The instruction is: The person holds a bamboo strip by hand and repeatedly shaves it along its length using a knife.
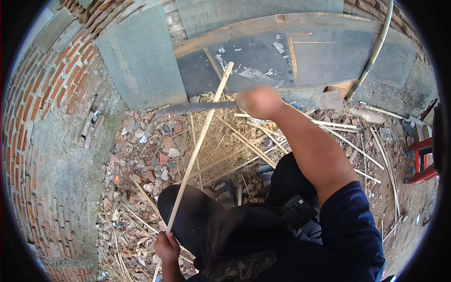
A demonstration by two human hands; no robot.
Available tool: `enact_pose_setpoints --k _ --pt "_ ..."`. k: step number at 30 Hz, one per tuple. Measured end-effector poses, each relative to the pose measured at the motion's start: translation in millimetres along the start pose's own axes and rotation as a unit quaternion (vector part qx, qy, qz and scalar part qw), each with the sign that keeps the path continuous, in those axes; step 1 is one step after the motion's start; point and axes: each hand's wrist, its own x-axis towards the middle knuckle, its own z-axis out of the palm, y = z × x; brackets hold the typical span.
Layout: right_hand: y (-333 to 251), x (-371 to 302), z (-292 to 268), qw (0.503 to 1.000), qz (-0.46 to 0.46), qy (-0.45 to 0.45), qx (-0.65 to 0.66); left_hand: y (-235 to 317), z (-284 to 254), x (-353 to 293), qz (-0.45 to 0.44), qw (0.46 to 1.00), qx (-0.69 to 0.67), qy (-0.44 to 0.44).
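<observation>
A long pale bamboo strip (197, 149) slants from beside my left thigh up toward the wall panels. Low in the view, my left hand (167, 246) is closed around its near end. My right hand (260, 102), blurred, grips a long dark blade like a machete (199, 107), its handle hidden in my fist. The blade points left and crosses the strip near its far end; whether it touches the strip I cannot tell. Beneath them lies a heap of thin shavings (235, 129).
Several bamboo strips (256, 149) lie scattered over the rubble ground (141, 162). Ahead, grey panels (324, 61) lean against the wall, with a bamboo pole (378, 49) at their right. A brick wall (35, 113) rises on the left; a red stool (419, 162) stands at the right.
</observation>
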Motion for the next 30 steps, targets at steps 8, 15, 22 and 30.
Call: enact_pose_setpoints --k 8,15,22,30 --pt "19.5 7.0 6.4 0.979 0.2 0.021 0.044 -7.4 5.2 2.0 0.018 1.0 -0.008 0.014" --pt "25.1 -1.2 2.5 0.982 0.186 0.037 0.021 1.3 -4.0 10.3 0.033 0.999 -0.014 -0.001" --pt "-13.5 2.0 -5.8 0.989 -0.129 0.022 -0.072 2.4 1.4 5.3 0.005 0.999 -0.035 -0.002" --pt "27.1 0.4 2.6 0.972 0.229 0.036 0.029 -2.2 -2.6 9.6 0.052 0.999 0.008 0.016"
